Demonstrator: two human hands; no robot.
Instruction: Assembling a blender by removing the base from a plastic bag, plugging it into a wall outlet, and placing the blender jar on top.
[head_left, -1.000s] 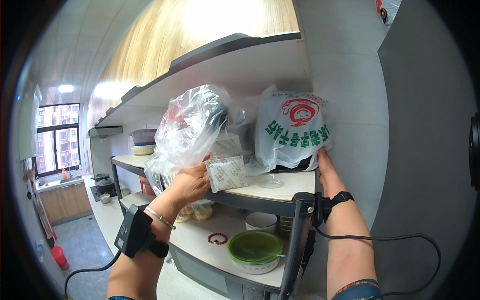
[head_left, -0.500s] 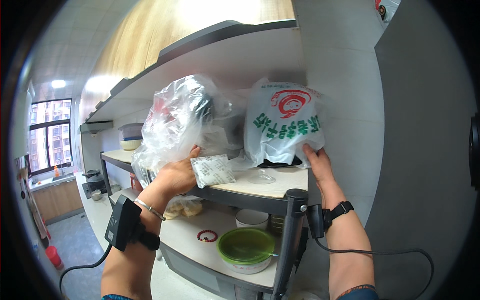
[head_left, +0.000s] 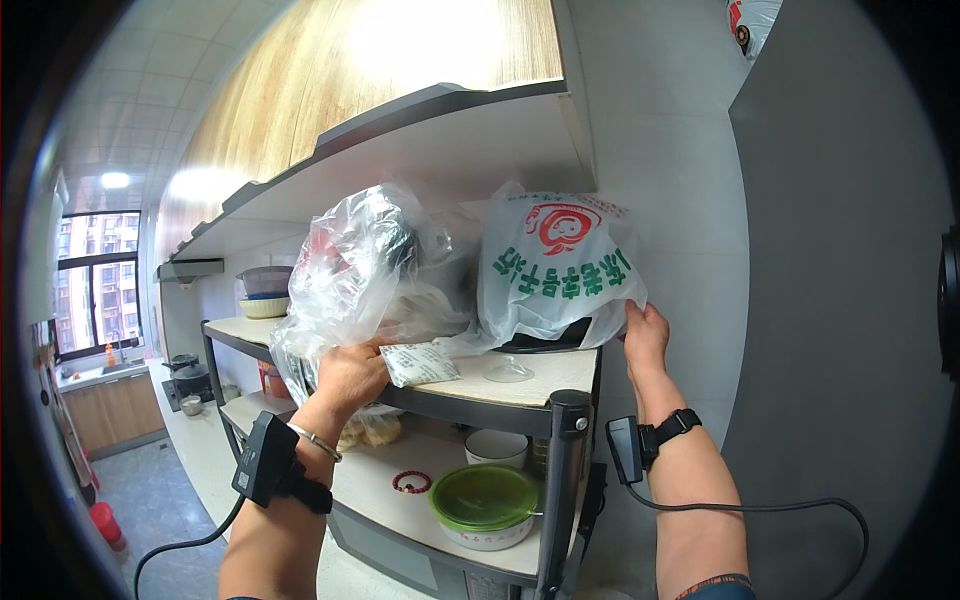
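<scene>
A white plastic bag (head_left: 560,275) with red and green print hangs over a dark, black-edged object (head_left: 568,338) on the upper shelf. At its right lower edge, my right hand (head_left: 646,335) pinches the bag's plastic. My left hand (head_left: 350,378) is closed at the shelf's front edge, against the lower part of a crumpled clear plastic bag (head_left: 355,245). Its fingertips are partly hidden, so what they grip is unclear. Touching or just beside them lies a small white printed packet (head_left: 420,364). A clear, shallow plastic piece (head_left: 508,371) lies right of the packet.
The black-framed rack (head_left: 568,450) has a lower shelf with a green-lidded bowl (head_left: 484,500), a white bowl (head_left: 496,446), a red bead bracelet (head_left: 411,482) and bagged pale food (head_left: 375,430). A wooden cabinet (head_left: 400,80) overhangs it. A grey panel (head_left: 840,300) stands at right.
The view has shifted, so the rack sits lower. My right hand has come up along the bag's edge, drawing its plastic rightward and exposing more black edge. The left fingers have curled in beside the packet.
</scene>
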